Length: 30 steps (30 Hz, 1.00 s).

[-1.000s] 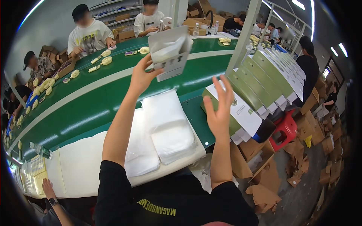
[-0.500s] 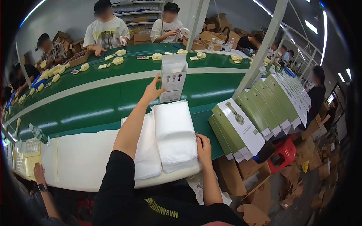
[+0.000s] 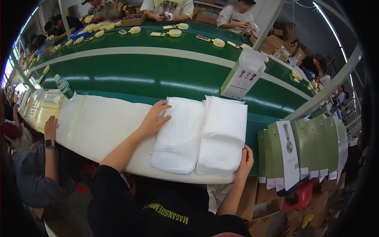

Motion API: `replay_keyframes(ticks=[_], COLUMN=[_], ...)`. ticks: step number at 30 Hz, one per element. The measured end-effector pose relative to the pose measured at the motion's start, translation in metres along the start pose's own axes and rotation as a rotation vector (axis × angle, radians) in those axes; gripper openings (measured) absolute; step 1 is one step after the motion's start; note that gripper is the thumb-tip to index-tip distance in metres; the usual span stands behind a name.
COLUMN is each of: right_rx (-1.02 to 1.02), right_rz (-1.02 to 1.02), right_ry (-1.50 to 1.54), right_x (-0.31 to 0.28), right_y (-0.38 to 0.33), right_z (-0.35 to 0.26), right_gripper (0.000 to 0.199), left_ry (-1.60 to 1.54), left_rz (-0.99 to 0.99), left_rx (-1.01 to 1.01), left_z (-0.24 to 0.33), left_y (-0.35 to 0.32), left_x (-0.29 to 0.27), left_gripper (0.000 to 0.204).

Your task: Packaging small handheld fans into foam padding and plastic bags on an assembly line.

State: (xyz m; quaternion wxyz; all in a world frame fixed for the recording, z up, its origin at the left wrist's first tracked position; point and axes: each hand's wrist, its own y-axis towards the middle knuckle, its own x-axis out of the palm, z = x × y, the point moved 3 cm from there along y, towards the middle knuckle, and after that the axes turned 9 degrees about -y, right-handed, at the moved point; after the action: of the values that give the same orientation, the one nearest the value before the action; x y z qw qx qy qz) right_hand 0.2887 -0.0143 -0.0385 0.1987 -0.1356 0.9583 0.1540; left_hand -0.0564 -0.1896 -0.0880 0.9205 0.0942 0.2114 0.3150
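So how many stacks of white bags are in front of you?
2: left stack under the left hand; right stack beside it, touching, right hand at its near corner.

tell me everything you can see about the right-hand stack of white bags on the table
The right stack of white bags looks like thin, soft, translucent foam or plastic pouches, piled flat and slightly uneven. It lies on the white tabletop at its near edge, touching the left stack. The right hand grips its near right corner. The left hand rests on the other stack.
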Motion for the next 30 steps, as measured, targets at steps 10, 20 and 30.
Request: replay_keyframes(ticks=[10, 20, 30], right_rx=[0.030, 0.009, 0.033], right_rz=[0.061, 0.096, 0.098], right_ry=[-0.020, 0.000, 0.068], right_x=[0.004, 0.002, 0.007], right_y=[-0.005, -0.006, -0.006], right_z=[0.008, 0.013, 0.010], right_gripper=[0.025, 0.026, 0.025], left_ry=[0.301, 0.333, 0.325], left_rz=[-0.231, -0.257, -0.272], left_rx=[0.127, 0.148, 0.138], left_z=[0.022, 0.017, 0.016], left_y=[-0.018, -0.020, -0.019], left_x=[-0.002, -0.003, -0.004], left_gripper=[0.048, 0.049, 0.049])
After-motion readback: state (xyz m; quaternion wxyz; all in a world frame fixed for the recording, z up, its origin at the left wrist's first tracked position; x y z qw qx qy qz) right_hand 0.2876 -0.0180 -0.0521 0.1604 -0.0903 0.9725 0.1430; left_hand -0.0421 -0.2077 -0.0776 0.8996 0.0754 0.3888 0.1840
